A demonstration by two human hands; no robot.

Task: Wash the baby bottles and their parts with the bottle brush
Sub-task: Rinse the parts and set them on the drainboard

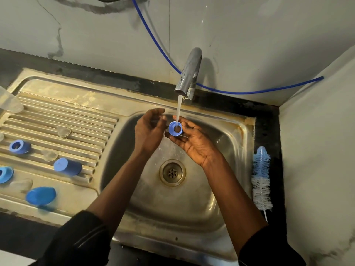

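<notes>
A blue screw ring [175, 128] lies under the running water, gripped by the fingers of my right hand [192, 140] over the sink basin [226, 150]. My left hand [148, 129] is just left of the ring, fingers loosely curled, holding nothing. The bottle brush [261, 179], with blue and white bristles, lies on the sink's right rim. On the draining board [63, 116] lie another blue ring [19, 147], two blue caps [67, 167] [41, 195], a third blue part [5, 174] at the left edge and several clear teats [63, 131]. A clear bottle [10, 101] lies at the far left.
The tap [189, 72] runs a steady stream into the basin above the drain [172, 172]. A blue hose [240, 92] runs along the wall behind it. A wall closes off the right side next to the brush.
</notes>
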